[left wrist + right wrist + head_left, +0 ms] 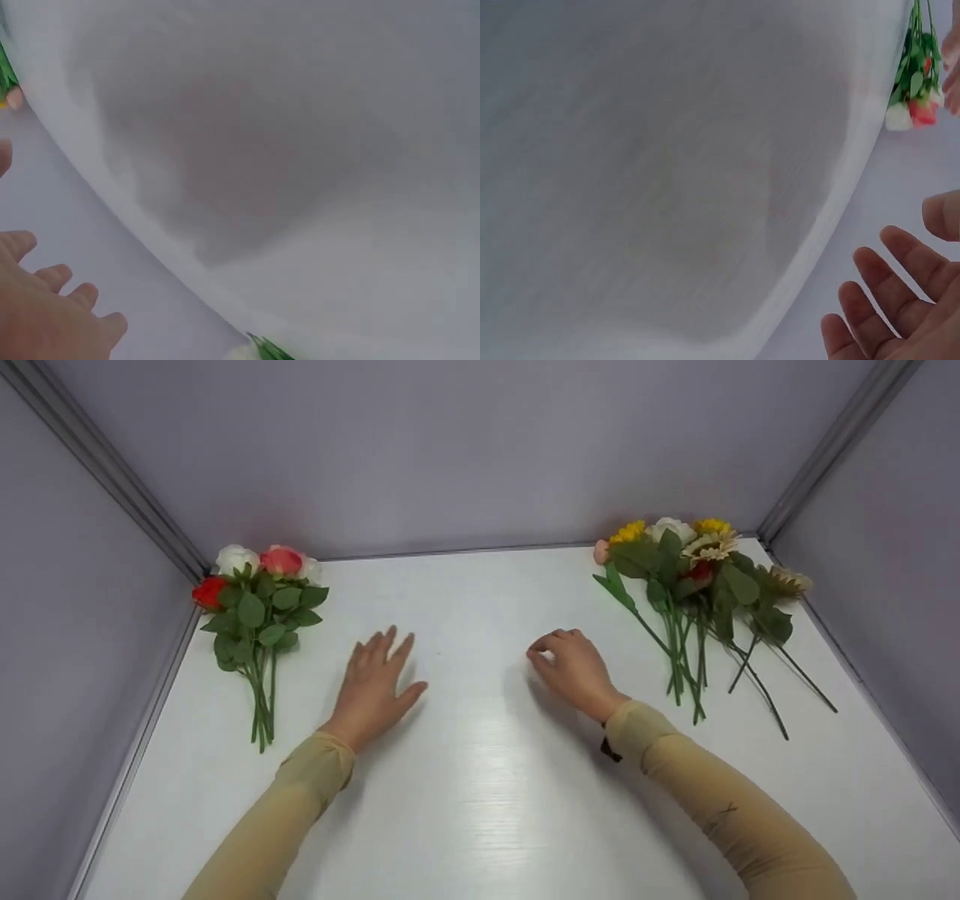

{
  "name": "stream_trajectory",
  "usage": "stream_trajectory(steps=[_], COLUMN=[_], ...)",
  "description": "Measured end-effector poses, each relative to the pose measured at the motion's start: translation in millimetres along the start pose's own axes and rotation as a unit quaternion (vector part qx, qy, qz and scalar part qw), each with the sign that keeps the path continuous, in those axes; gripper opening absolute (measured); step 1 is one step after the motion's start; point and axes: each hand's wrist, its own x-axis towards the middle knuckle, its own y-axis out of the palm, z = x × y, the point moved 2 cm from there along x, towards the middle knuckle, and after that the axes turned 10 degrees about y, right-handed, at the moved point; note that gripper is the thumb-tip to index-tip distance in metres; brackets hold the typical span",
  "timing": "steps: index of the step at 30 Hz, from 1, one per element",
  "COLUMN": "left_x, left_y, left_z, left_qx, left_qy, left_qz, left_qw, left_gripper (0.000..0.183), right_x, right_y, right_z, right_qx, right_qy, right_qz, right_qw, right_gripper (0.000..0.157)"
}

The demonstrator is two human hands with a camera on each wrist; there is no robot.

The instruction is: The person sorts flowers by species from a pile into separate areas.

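In the head view a white table [465, 600] is filling the lower and middle frame, its smooth top catching a pale streak of glare [495, 780] below the centre. A lilac-grey back wall [450, 450] is spanning the top, while a left wall [75, 585] and a right wall [885, 547] of similar tone are closing in the sides. Grey corner strips, a left one [116, 472] and a right one [834, 448], are slanting down toward the table's far corners. At the left of the frame a bunch of roses [252, 609], white, pink and red, is lying with its blooms by the wall and its stems pointing down. At the upper right a mixed bunch [670, 556], with yellow, white, beige and red blooms, is lying with its stems fanning downward. Left of centre the left hand [375, 690] is spreading its fingers, holding nothing; right of centre the right hand [576, 671] is bending its fingers loosely, likewise free of any object. Tan sleeves [270, 817] are covering both forearms. In both wrist views the white tabletop, darkened by blurred shadow, is taking up most of the frame, its edge running diagonally against the wall.
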Motion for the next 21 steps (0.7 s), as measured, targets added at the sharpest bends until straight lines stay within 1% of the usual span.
stream_trajectory(steps=[2, 5, 7, 10, 13, 16, 19, 21], left_x=[4.0, 8.8, 11.8, 16.4, 20.8, 24.5, 28.6, 31.2], left_y=[11.7, 27.6, 36.4, 47.0, 55.4, 63.0, 72.8, 80.2], left_z=[-20.7, -51.8, -72.6, -103.1, -132.6, -161.5, -188.4, -203.4], left_qx=[0.004, 0.007, 0.008, 0.003, 0.007, 0.035, 0.076, 0.095], left_qy=[0.026, 0.069, 0.098, 0.139, 0.177, 0.226, 0.272, 0.295], left_qz=[0.027, 0.056, 0.074, 0.094, 0.11, 0.117, 0.122, 0.125], left_qw=[0.9993, 0.996, 0.9924, 0.9858, 0.9781, 0.9664, 0.9514, 0.9426], left_gripper=[0.077, 0.078, 0.079, 0.079, 0.079, 0.079, 0.079, 0.079], right_x=[3.7, 5.0, 2.5, -6.8, -18.5, -28.5, -36.8, -41.8], right_y=[-16.1, -42.2, -60.4, -87.6, -110.8, -127.9, -139.4, -144.1], right_z=[-22.8, -59.9, -84.5, -121.1, -156.5, -187.3, -208.8, -217.2], right_qx=[0.035, 0.072, 0.085, 0.088, 0.072, 0.043, 0.007, -0.013], right_qy=[0.037, 0.092, 0.127, 0.172, 0.199, 0.222, 0.235, 0.239], right_qz=[-0.016, -0.038, -0.056, -0.078, -0.096, -0.091, -0.075, -0.065], right_qw=[0.999, 0.992, 0.987, 0.978, 0.973, 0.97, 0.969, 0.969], right_gripper=[0.024, 0.025, 0.029, 0.035, 0.039, 0.04, 0.035, 0.031])
